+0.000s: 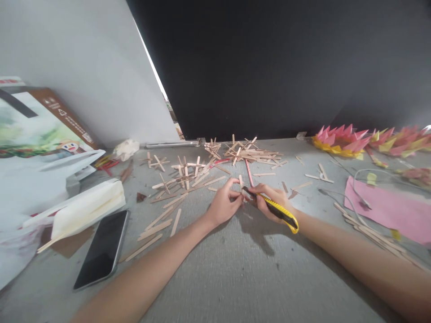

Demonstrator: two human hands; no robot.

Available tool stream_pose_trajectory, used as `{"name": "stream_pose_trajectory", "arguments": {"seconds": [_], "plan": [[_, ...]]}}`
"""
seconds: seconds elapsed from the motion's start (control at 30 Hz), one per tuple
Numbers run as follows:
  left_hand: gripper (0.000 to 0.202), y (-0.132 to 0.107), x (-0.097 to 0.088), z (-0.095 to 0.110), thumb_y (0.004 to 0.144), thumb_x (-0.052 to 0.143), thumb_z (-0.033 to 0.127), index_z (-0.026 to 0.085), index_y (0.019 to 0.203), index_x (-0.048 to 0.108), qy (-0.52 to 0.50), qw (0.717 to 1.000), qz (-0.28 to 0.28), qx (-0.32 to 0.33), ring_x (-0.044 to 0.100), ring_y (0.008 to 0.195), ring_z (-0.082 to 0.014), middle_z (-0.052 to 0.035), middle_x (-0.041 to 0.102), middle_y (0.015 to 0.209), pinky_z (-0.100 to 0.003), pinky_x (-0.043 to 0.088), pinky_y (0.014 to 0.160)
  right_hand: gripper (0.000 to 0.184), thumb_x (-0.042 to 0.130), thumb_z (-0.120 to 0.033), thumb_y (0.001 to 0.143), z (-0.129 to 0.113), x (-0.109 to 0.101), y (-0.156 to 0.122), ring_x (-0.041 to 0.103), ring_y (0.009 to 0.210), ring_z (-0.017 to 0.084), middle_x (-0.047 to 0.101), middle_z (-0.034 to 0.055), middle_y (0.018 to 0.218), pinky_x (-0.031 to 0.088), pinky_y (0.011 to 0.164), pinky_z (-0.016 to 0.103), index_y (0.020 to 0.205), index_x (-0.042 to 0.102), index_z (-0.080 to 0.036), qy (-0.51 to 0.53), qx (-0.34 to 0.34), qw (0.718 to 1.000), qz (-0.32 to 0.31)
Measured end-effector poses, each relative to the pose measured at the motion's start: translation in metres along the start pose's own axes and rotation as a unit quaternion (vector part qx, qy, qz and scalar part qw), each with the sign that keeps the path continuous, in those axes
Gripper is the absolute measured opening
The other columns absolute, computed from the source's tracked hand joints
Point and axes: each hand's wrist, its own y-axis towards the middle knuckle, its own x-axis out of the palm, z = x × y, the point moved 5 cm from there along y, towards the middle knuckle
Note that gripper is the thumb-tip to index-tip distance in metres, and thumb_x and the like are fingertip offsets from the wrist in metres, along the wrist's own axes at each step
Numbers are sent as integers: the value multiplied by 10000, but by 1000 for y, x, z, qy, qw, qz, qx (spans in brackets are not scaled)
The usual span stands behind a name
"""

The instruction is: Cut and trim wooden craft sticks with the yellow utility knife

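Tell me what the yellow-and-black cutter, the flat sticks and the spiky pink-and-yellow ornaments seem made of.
Cutter: probably smooth plastic, from its bright yellow casing. Sticks: apparently bare wood, pale tan and matte. Ornaments: likely matte folded paper, given their thin, crisp points.

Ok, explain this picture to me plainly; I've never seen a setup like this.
There is no machine here, just a person's two bare hands. The one picture comes from a camera worn on that person's head, looking forward and down, so the forearms reach in from the bottom.

The left hand holds a small stick at its fingertips. The right hand grips a yellow and black cutter, its front end close to that stick.

On the grey table lie many loose sticks, some crossed over each other. A phone lies to the left; pink paper and a folded paper ring are to the right.
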Motion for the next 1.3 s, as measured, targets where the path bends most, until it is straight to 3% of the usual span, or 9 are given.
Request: {"name": "stream_pose_trajectory", "arguments": {"seconds": [0.2,0.4,0.77,0.87,1.03,1.13,1.3], "plan": [[424,0,-1,-3,1012,688,517,229,1257,497,5,1000,3,1,770,731,-203,-43,811,838,-303,570,793,221,510,-203,1087,4,0,-4,750,713,142,779,36,950,614,676,256,1248,655,-247,16,36,999,-8],[491,1,-2,0,979,732,594,225,1217,512,-47,999,-8,-9,757,676,-197,-51,815,828,-294,552,734,219,526,-358,1121,9,3,-12,755,690,168,775,29,799,571,631,262,1153,702,-231,50,201,978,26],[594,5,-3,0,930,784,620,213,1236,477,-107,993,-25,-31,695,606,-157,-19,776,744,-262,515,664,322,533,-497,1118,14,-2,-3,786,805,215,792,27,804,615,831,354,1139,722,-238,157,268,950,26],[584,5,-3,0,928,797,600,211,1231,483,-106,994,-22,-29,686,600,-150,-7,760,713,-251,499,653,326,555,-523,1107,25,2,-7,797,827,228,800,30,846,623,893,390,1157,724,-249,222,299,928,28],[581,6,-4,-2,909,817,598,215,1206,497,-107,994,-16,-32,678,590,-147,-29,781,760,-258,506,638,366,563,-563,1091,40,9,-12,803,818,236,806,52,937,660,869,421,1153,714,-236,304,326,894,36],[587,7,-4,-5,915,802,618,216,1219,501,-92,995,-14,-36,693,602,-160,-37,787,763,-269,514,653,368,538,-550,1104,38,10,-11,807,831,236,805,50,917,661,869,410,1176,716,-237,267,320,909,31],[577,6,-7,-7,922,750,688,227,1145,484,-46,998,26,-36,720,612,-193,-18,763,712,-278,510,662,256,547,-398,1110,15,9,-6,791,779,196,805,54,904,635,738,306,1208,718,-234,65,238,969,7]]}}
